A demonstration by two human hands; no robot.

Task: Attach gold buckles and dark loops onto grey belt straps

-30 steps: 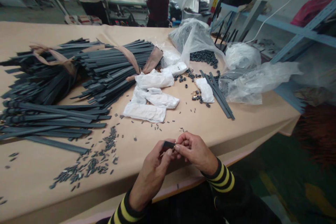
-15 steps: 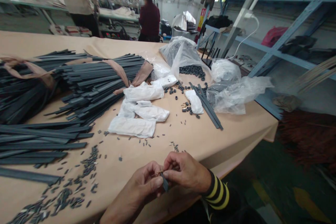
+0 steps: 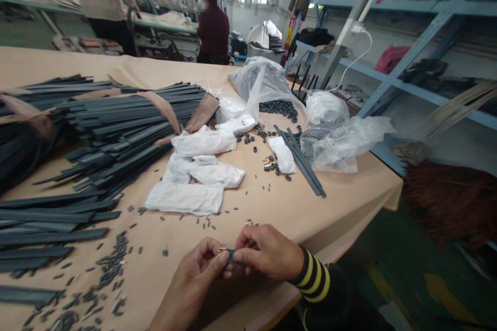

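Observation:
Close to the table's front edge, my left hand (image 3: 205, 265) pinches a small gold-coloured buckle (image 3: 222, 250) between thumb and forefinger. A short dark grey strap (image 3: 232, 256) runs from the buckle into my right hand (image 3: 269, 252), whose thumb and fingers are closed on it. The fingers hide part of both pieces, and I cannot tell how the strap and buckle are joined. Small dark offcuts (image 3: 112, 261) lie scattered to the left of my hands, with a few more just beyond them.
Bundles of dark strips (image 3: 128, 119) cover the table's left side. White wrapped packets (image 3: 186, 197) lie mid-table. Behind them, a clear plastic bag (image 3: 264, 83) spills small dark loops (image 3: 279, 108). Loose strips (image 3: 301, 161) lie at right. Two people stand beyond the table; blue shelving (image 3: 419, 90) is at right.
The dark strap has turned from hanging down to lying roughly level between my hands. Both hands stay close together. The whole view has shifted slightly.

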